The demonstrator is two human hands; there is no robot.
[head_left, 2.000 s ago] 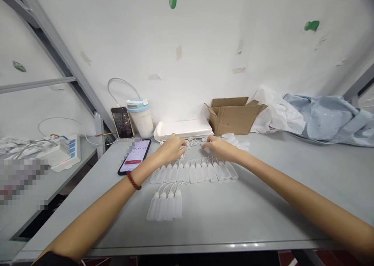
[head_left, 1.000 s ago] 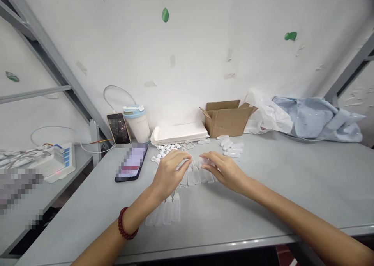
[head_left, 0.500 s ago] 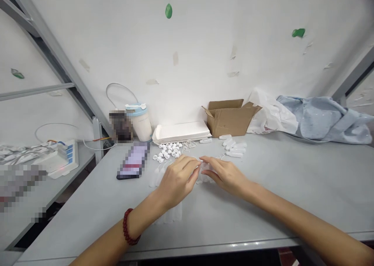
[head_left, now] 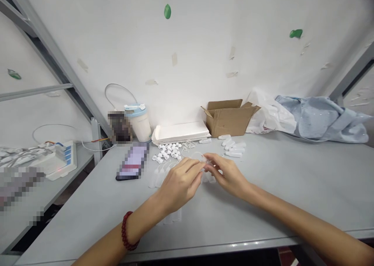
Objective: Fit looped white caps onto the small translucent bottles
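Note:
My left hand [head_left: 184, 180] and my right hand [head_left: 227, 173] meet above the middle of the grey table, fingertips almost touching. Both are closed in a pinch. What lies between their fingers is small and mostly hidden; a thin pale cord [head_left: 198, 153] arcs up beside the right fingertips. Under and behind the hands lie clear plastic tubes [head_left: 208, 177], partly covered. To the left of my left hand, more clear tubes [head_left: 156, 177] with thin loops rest in a row. Several white caps [head_left: 167, 152] are heaped just beyond the hands, beside a small bundle of white string [head_left: 189, 144].
More clear tubes [head_left: 233, 149] lie in front of an open cardboard box [head_left: 226, 121]. White flat packs [head_left: 181, 132] are stacked by the wall. At left are a phone [head_left: 133, 160] and a lidded cup [head_left: 140, 123]; a white bag [head_left: 267, 116] and blue cloth [head_left: 318, 117] lie at right.
My hands have come closer together, with the fingertips shifting slightly right. My right thumb and fingers have closed into a pinch, and a thin cord now shows above them.

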